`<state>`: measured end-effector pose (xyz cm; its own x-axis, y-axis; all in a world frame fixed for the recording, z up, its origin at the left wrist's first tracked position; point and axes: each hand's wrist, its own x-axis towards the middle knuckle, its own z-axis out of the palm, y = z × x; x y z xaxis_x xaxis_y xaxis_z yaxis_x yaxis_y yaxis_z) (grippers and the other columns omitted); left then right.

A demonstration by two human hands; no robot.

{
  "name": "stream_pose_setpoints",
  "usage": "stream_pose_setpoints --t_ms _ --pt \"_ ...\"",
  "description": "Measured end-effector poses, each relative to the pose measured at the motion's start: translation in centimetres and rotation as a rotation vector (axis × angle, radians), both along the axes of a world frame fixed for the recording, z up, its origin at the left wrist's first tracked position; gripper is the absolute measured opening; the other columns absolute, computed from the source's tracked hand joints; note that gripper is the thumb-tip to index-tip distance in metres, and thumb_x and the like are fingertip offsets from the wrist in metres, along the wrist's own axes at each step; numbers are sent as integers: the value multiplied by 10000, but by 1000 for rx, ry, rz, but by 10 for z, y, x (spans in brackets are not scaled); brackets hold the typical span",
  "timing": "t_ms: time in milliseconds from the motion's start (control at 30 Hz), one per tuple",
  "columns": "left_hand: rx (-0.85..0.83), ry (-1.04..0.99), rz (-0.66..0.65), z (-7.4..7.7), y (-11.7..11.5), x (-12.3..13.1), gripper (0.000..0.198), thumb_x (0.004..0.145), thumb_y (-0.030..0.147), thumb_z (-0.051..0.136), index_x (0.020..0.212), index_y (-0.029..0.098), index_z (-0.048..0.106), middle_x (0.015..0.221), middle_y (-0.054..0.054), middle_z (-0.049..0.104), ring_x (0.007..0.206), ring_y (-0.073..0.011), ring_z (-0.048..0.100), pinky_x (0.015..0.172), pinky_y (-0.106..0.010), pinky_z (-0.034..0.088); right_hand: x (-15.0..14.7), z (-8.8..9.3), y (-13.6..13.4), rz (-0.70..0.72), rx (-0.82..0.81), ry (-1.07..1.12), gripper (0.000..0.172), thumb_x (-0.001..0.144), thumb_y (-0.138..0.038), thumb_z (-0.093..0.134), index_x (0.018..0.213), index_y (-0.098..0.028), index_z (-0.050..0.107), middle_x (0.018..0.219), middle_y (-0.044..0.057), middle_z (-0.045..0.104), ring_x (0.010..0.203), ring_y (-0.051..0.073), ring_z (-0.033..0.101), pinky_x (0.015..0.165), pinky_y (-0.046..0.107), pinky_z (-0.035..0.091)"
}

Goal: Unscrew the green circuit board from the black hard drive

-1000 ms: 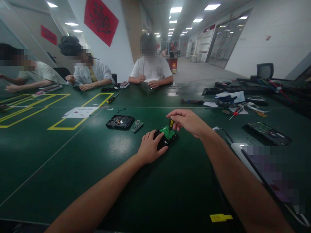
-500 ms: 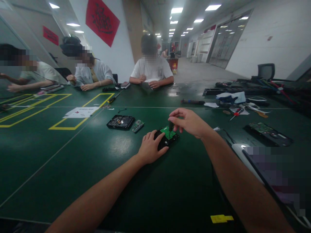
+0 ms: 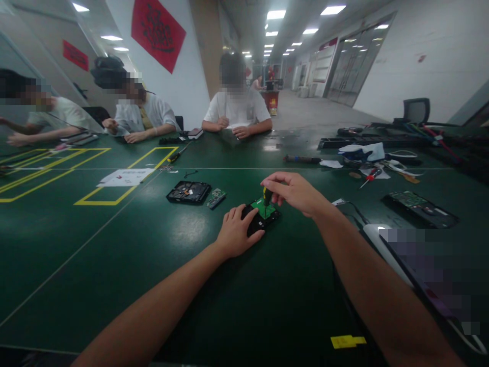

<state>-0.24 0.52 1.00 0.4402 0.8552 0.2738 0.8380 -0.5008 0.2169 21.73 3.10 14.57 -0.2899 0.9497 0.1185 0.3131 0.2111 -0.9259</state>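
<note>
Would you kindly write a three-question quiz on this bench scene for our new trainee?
1. Multiple choice: What does the right hand hold? (a) a cable; (b) a screwdriver; (c) a sheet of paper.
2. Fill in: The left hand rests on a black device, whose circuit board is ____ in colour.
3. True or false: The screwdriver's tip points up, away from the circuit board.

Key: 1. b. 2. green. 3. False; it points down at the board.
</note>
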Motion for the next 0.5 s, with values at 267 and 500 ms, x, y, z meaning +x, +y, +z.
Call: stream_pose_setpoints --t_ms 267,500 --pt "-2 1 0 -1 0 -1 727 953 625 644 1578 291 482 1593 -167 420 1409 -421 432 1129 -608 400 1 5 -4 24 11 19 147 917 -298 732 1024 -198 724 836 38 730 608 126 620 487 250 468" --pt "-10 -3 -5 1 0 -1 713 958 616 635 1579 303 476 1591 -164 422 1408 -418 434 1128 -611 402 -2 5 -2 12 -79 89 40 924 -192 639 940 -193 676 753 29 702 598 130 647 525 245 518"
